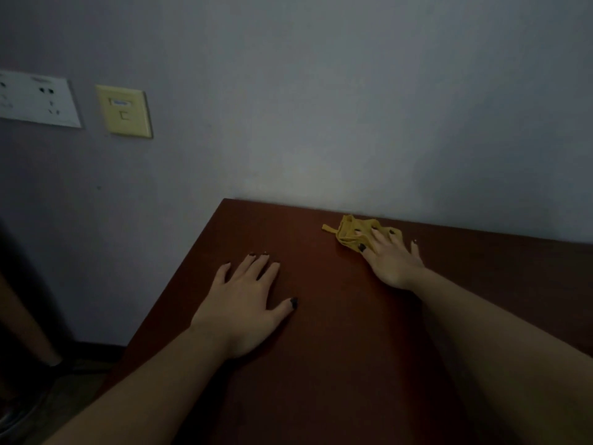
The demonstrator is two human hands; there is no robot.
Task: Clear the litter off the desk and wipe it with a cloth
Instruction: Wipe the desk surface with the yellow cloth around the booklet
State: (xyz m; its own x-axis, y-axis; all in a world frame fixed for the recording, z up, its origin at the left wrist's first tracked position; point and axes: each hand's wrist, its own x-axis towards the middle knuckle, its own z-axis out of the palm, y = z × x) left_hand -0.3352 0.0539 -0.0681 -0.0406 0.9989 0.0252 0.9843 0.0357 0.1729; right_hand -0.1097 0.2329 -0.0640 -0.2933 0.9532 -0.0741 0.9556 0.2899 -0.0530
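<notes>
dim, murky | soft overall blur | edges bowed, perhaps wide-angle | corners darkest

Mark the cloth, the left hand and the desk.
cloth (346,234): head view, bunched yellow middle.
left hand (247,303): head view, back of hand.
desk (337,364): head view, bare top between forearms.

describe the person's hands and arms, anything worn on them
The left hand and right hand have no gloves, and the nails carry dark, near-black polish. The left forearm and right forearm are uncovered: no sleeves in view, and no watch, ring or bracelet that this dim picture shows.
</notes>
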